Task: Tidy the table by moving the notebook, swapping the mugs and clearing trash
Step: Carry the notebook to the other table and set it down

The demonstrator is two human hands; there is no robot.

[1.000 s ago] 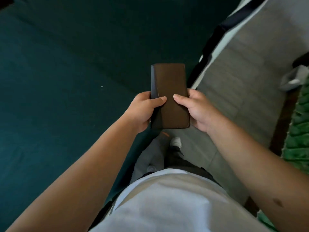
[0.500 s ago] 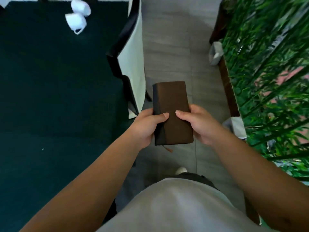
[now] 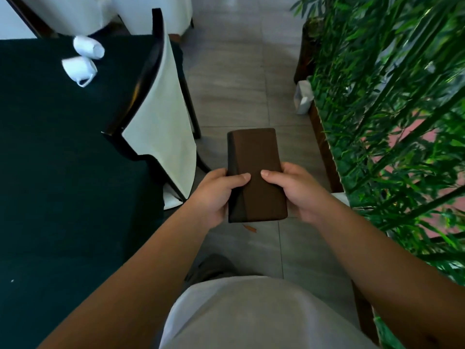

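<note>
Gripped by both hands, left hand and right hand pinching its near end, notebook is held lengthwise pointing away; table lies leftward, nearer left hand.

1 notebook, 2 white mugs, 1 chair, 2 hands.

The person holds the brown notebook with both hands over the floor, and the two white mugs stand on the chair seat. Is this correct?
Not fully. The two white mugs are on the dark green table, not on a chair seat; the head view shows them near its far corner, beside the chair. The rest holds: the left hand and right hand both grip the brown notebook over the floor.
</note>
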